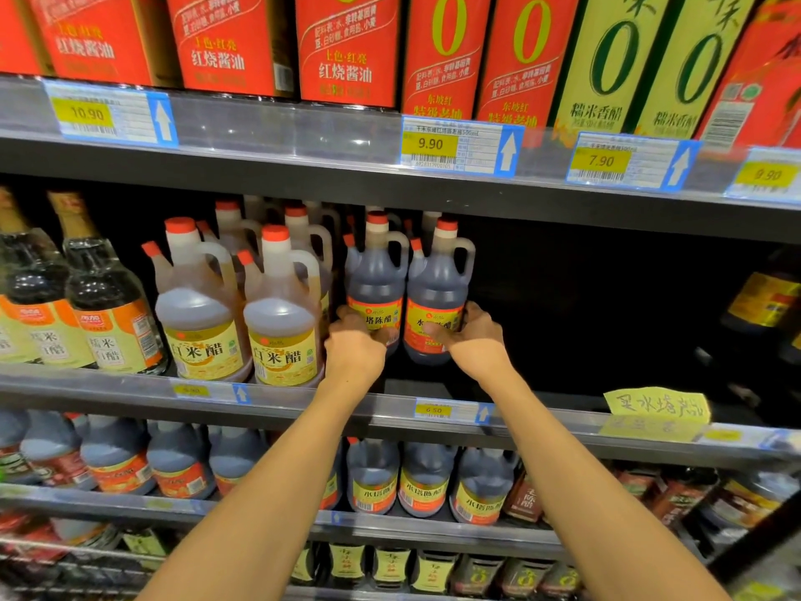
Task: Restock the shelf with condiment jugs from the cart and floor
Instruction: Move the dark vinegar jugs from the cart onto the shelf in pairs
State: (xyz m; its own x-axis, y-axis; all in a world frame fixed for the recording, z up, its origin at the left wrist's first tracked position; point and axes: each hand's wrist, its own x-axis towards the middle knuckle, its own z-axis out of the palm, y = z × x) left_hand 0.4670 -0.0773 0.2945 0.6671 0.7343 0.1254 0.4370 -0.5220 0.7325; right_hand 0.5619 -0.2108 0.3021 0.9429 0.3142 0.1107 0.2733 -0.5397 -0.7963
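Two dark vinegar jugs with red caps and red-yellow labels stand side by side on the middle shelf (303, 399). My left hand (355, 347) grips the lower body of the left jug (376, 279). My right hand (474, 338) grips the base of the right jug (437, 288), fingers wrapped round its label. Both arms reach up from the bottom of the view. To the left stand pale rice vinegar jugs (281, 310) with yellow labels.
A dark gap in the shelf (607, 305) opens to the right of the two jugs, with a handwritten yellow note (656, 405) on its edge. Red cartons (346, 49) fill the shelf above. More dark jugs (422, 483) line the shelf below.
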